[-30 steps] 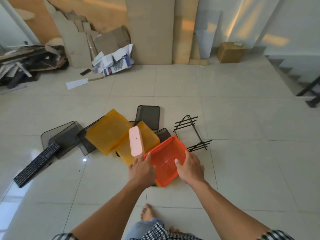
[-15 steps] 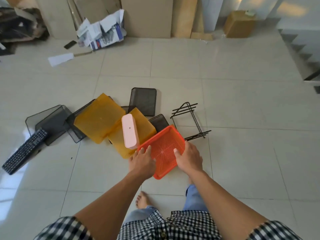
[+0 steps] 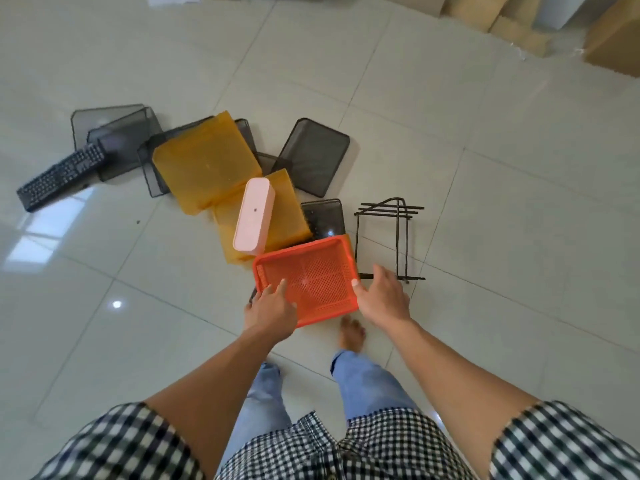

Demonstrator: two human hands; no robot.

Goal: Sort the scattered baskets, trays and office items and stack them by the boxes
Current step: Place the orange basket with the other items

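Two hands hold an orange basket (image 3: 308,278) low over the tiled floor (image 3: 485,202), at the near edge of a scatter of office things. The left hand (image 3: 272,308) grips the basket's near left corner, with its thumb laid inside on the perforated bottom and its fingers (image 3: 267,291) wrapped about the rim. The right hand (image 3: 382,299) takes the right side, thumb hooked over the rim and the other fingers curled down behind the wall. The fingers of both hands are thus clamped on the basket. It sits open side up and slightly tilted, and I cannot tell whether its underside touches the floor. Just beyond its far left corner a pink box (image 3: 254,216) lies lengthwise on a yellow tray (image 3: 289,209), which touches a larger yellow tray (image 3: 206,168) further left. A black mesh tray (image 3: 313,155) lies beyond them, and a smaller mesh tray (image 3: 323,216) shows just past the basket's far edge. More mesh trays (image 3: 117,133) lie at the far left, where a black keyboard (image 3: 60,181) rests one end on them. A black wire rack (image 3: 384,237) lies just right of the basket, its near bar partly hidden behind the right hand. Cardboard boxes (image 3: 613,32) stand well apart at the top right. A bare foot (image 3: 351,332) is planted near the basket's near edge, between the forearms.
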